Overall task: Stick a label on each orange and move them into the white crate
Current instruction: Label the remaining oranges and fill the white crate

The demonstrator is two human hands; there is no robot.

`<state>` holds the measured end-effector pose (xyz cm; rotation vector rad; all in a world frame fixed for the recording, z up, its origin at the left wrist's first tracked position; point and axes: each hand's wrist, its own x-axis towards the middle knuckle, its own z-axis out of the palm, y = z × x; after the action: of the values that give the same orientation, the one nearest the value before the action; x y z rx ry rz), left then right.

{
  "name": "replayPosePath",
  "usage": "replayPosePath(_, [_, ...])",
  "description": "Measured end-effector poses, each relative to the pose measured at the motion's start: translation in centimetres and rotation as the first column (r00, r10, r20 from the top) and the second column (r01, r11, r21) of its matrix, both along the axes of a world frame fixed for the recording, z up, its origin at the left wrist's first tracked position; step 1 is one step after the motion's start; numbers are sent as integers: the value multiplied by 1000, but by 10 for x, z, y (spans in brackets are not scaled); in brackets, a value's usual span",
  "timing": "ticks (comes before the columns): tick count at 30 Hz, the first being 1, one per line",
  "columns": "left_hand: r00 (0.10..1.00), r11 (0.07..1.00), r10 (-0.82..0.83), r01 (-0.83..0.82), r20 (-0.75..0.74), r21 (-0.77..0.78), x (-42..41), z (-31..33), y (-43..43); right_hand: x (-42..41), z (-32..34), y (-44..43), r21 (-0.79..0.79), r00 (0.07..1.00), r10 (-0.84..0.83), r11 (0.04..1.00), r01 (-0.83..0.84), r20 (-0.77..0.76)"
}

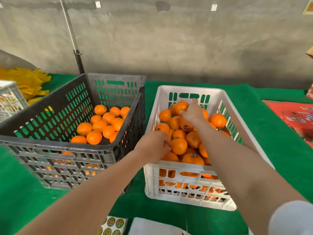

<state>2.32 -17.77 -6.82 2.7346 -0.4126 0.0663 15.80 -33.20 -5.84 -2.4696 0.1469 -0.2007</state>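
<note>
The white crate [184, 167] stands on the right, heaped with oranges [193, 158], some showing round dark labels. My right hand [193, 113] reaches to the crate's far side, its fingers and thumb wrapped round an orange [181, 106] on top of the pile. At the crate's near left corner, my left hand [155, 145] lies knuckles up with fingers curled down among the fruit, beside an orange [178, 146]. What lies under its palm is hidden. The black crate [55, 145] on the left holds several oranges [100, 126] without visible labels.
A sheet of round labels [112, 225] and a white pad [152, 226] lie at the near edge of the green cloth [22, 192]. Yellow wrappers [27, 82] and another white crate [10, 99] sit far left; a red carton [294, 116] lies right. A pole [77, 60] rises behind the black crate.
</note>
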Motion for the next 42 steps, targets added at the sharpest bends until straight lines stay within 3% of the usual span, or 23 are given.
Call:
replayPosePath(1, [1000,1000,7,-7,-1,-20,-1,1,0,-7,6,4,15,1000,-13,1000,12,28])
replayPosePath(3, [1000,998,18,-18,7,-61,-3,3,-1,-36,24,13,140,969,-19,990,-17,247])
replayPosePath(5, [999,992,17,-13,32,-122,-6,6,-1,-91,33,19,276,824,59,927,-255,563])
replayPosePath(7, [995,982,40,-22,93,-190,-11,8,0,-166,15,17,167,621,322,783,-599,714])
replayPosePath(8, [989,970,74,-41,128,-240,-14,7,0,-202,-4,14,89,581,484,713,-695,655])
replayPosePath(9, [976,954,119,-61,184,-293,-16,6,1,-233,-26,11,45,595,638,663,-747,489])
replayPosePath(10, [955,937,172,-83,241,-338,-22,5,1,-255,-50,7,21,627,746,639,-769,223])
replayPosePath(12, [922,924,202,-67,331,-376,-34,0,0,-272,-97,-3,-86,621,714,631,-771,-323])
replayPosePath(13, [918,927,174,-30,357,-375,-42,-3,-1,-273,-114,-8,-137,623,623,646,-751,-474])
replayPosePath(16, [900,944,79,71,429,-322,-70,-16,-2,-271,-137,-11,-209,662,474,699,-684,-581])
replayPosePath(21, [831,909,-115,309,544,-280,-134,-48,6,-268,-141,-2,-164,782,422,825,-541,-459])
replayPosePath(23, [908,914,-130,265,398,-306,-154,-64,9,-266,-138,-6,-111,805,415,859,-501,-424])
replayPosePath(25, [992,953,-81,104,93,-285,-157,-77,10,-265,-131,-8,24,801,446,879,-477,-399])
replayPosePath(26, [993,972,-61,37,-98,-233,-152,-82,10,-264,-126,-10,102,794,478,873,-477,-374])
replayPosePath(28, [895,980,-56,-34,-443,-194,-138,-85,6,-261,-117,-13,213,793,522,852,-477,-314])
replayPosePath(29, [837,977,-65,-58,-544,-206,-131,-86,3,-260,-112,-14,237,801,525,849,-471,-288])
replayPosePath(32, [775,961,-40,-143,-631,-236,-118,-88,-2,-266,-107,-20,193,874,475,871,-451,-104])
replayPosePath(35, [725,925,-60,-217,-686,-311,-111,-87,0,-278,-115,-24,-12,884,433,899,-437,176])
replayPosePath(38, [671,867,-118,-289,-732,-405,-110,-82,3,-289,-124,-23,-111,873,453,891,-439,182])
replayPosePath(42, [635,790,-153,-381,-757,-479,-110,-85,3,-294,-128,-20,-87,865,438,898,-431,243])
